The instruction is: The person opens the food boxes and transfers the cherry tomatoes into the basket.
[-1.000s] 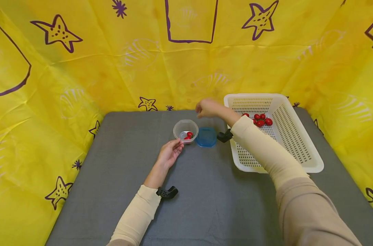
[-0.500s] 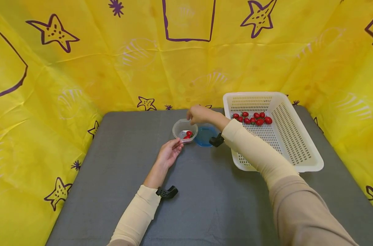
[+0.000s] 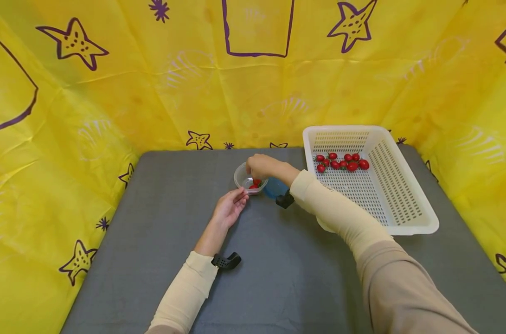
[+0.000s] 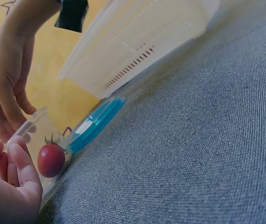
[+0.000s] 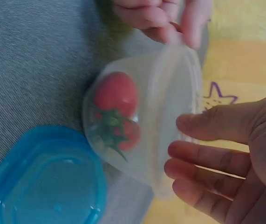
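A small clear plastic tub (image 3: 240,178) stands on the grey table, with cherry tomatoes (image 5: 116,95) and a green stalk at its bottom. My left hand (image 3: 229,208) pinches its near rim between thumb and fingers. Over the tub's mouth is my right hand (image 3: 263,167), pointing down. In the right wrist view its thumb and fingers (image 5: 207,161) are slightly bent and apart at the opening, nothing between them. Through the tub wall, the left wrist view shows one red tomato (image 4: 51,160). A blue lid (image 5: 49,177) lies beside the tub, partly hidden by my right wrist in the head view.
A white slotted basket (image 3: 407,185) stands on the right, several cherry tomatoes (image 3: 352,166) at its far end. My right sleeve (image 3: 340,213) crosses its near left corner. Yellow patterned cloth (image 3: 253,102) rises behind the grey table (image 3: 161,208).
My right hand has moved left and down from above the lid to the tub's mouth, uncovering tomatoes in the basket. The left hand has stayed at the rim.
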Available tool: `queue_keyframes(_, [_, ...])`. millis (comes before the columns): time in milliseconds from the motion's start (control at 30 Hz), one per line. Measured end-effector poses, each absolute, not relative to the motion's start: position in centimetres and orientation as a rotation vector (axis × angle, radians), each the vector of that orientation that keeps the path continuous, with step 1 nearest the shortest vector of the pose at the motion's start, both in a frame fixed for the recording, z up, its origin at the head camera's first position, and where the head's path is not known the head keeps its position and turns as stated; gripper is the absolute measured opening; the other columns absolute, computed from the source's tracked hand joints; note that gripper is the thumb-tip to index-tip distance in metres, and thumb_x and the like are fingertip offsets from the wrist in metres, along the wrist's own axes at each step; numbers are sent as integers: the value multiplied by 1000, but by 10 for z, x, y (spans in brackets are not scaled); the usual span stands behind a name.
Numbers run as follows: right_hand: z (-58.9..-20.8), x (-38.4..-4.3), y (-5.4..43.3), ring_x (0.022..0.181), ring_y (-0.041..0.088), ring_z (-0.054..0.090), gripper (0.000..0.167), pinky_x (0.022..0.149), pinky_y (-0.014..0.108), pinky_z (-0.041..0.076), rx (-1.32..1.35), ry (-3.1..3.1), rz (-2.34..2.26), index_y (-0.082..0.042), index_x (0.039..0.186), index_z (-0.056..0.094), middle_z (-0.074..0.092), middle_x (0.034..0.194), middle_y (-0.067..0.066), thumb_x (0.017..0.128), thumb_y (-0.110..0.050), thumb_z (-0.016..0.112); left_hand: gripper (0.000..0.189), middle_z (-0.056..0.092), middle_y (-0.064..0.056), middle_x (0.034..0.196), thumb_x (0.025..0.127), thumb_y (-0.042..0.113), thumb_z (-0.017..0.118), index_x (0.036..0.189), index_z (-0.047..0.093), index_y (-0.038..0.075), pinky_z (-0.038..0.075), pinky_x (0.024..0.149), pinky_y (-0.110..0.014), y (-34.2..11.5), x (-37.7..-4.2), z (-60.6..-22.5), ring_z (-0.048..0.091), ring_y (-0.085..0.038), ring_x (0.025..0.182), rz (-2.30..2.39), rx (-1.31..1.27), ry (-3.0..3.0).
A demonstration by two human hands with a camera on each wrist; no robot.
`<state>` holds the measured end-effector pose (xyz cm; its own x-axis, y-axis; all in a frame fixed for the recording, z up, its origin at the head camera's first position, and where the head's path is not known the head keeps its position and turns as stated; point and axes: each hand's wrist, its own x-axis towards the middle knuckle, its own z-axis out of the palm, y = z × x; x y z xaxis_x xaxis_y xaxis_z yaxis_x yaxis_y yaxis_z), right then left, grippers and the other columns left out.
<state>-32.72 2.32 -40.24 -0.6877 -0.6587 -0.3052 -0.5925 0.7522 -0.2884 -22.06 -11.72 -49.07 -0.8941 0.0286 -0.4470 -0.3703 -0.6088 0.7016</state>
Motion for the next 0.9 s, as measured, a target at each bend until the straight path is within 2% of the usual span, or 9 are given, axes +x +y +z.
queue_keyframes(167, [-412, -322, 18, 94, 25, 59, 24, 87, 36, 53, -989, 2583, -151, -4, 110, 70, 69, 106, 10, 86, -6, 65, 18, 68, 0, 73, 97, 9, 57, 81, 64, 9, 52, 64, -16, -118, -221, -492, 64, -9, 66, 2565, -588, 1248])
queue_keyframes(400, [-423, -316, 13, 79, 23, 55, 9, 79, 36, 50, -1120, 2628, -9, -5, 95, 71, 69, 89, 10, 91, -8, 63, 17, 68, 0, 74, 97, 9, 57, 82, 63, 9, 52, 64, -16, -119, -220, -491, 64, -8, 67, 2567, -577, 1247])
queue_keyframes(733, [-432, -318, 12, 72, 21, 49, 10, 70, 32, 46, -1148, 2642, -19, -3, 90, 69, 66, 82, 9, 88, -1, 60, 21, 68, 1, 71, 98, 7, 55, 79, 63, 10, 52, 63, -15, -119, -220, -490, 64, -7, 65, 2565, -568, 1249])
queue_keyframes(900, [-434, -320, 12, 73, 21, 51, 10, 71, 31, 48, -1123, 2636, -59, -3, 94, 69, 66, 85, 9, 89, -2, 61, 21, 68, 1, 72, 98, 8, 56, 78, 64, 11, 52, 64, -16, -119, -220, -491, 64, -7, 66, 2559, -572, 1257])
